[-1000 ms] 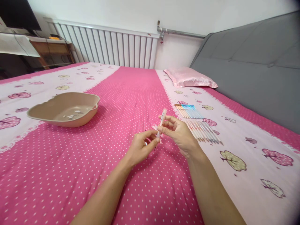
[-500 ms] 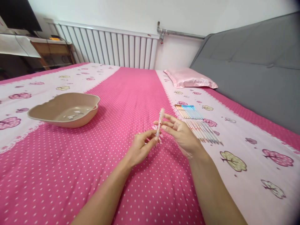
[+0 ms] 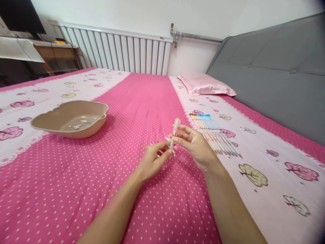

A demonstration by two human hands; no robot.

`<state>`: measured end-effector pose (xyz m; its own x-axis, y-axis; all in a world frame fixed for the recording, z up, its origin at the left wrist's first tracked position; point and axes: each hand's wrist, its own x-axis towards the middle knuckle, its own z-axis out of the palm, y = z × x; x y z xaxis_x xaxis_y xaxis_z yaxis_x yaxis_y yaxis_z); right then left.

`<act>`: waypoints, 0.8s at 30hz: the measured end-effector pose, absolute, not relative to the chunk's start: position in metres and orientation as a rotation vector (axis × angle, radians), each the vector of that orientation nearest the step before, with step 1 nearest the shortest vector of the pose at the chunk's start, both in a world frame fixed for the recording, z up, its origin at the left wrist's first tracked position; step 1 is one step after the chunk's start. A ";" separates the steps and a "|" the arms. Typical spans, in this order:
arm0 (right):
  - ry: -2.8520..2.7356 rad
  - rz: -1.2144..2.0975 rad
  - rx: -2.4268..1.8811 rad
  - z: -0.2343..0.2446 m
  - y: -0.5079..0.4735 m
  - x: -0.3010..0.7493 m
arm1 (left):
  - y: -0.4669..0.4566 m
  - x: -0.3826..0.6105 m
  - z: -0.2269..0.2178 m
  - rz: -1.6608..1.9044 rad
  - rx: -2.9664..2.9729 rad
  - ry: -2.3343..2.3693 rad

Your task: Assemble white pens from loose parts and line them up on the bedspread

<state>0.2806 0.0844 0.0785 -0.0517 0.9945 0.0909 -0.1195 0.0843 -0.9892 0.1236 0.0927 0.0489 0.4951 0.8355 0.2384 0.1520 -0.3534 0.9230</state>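
A slim, pale pink, see-through pen (image 3: 176, 126) stands tilted between my hands, above the pink dotted bed cover. My left hand (image 3: 153, 161) pinches its lower part between thumb and fingers. Some small whitish, dark-marked items show by my left fingers, too hidden to name. My right hand (image 3: 196, 145) has its thumb and fingertips closed around the middle of the pen. Just beyond my right hand lie two rows of pens: a brown-to-blue row (image 3: 205, 121) and a paler row (image 3: 224, 142), partly covered by that hand.
On the left of the bed sits a beige basin (image 3: 68, 128) with small white scraps (image 3: 77, 126) inside. A pink pillow (image 3: 207, 84) rests near the grey headboard (image 3: 274, 67). A white radiator (image 3: 119, 47) lines the wall, and a desk (image 3: 56, 54) with a monitor stands far left.
My right thumb and fingertips have closed in on the middle of the pen. The pen's upper end has shifted slightly right. My left hand keeps its hold.
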 end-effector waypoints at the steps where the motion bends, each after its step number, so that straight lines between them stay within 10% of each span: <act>1: -1.210 1.226 -1.037 0.078 0.085 0.281 | 0.093 0.124 0.049 0.918 1.805 0.829; 24: -1.236 1.366 -0.923 0.083 0.082 0.281 | 0.095 0.121 0.043 0.945 1.798 0.740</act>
<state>0.2807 0.0815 0.0832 -0.1754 0.9801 0.0931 -0.1902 0.0590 -0.9800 0.1207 0.0946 0.0433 0.5204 0.8060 0.2821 0.0803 -0.3750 0.9235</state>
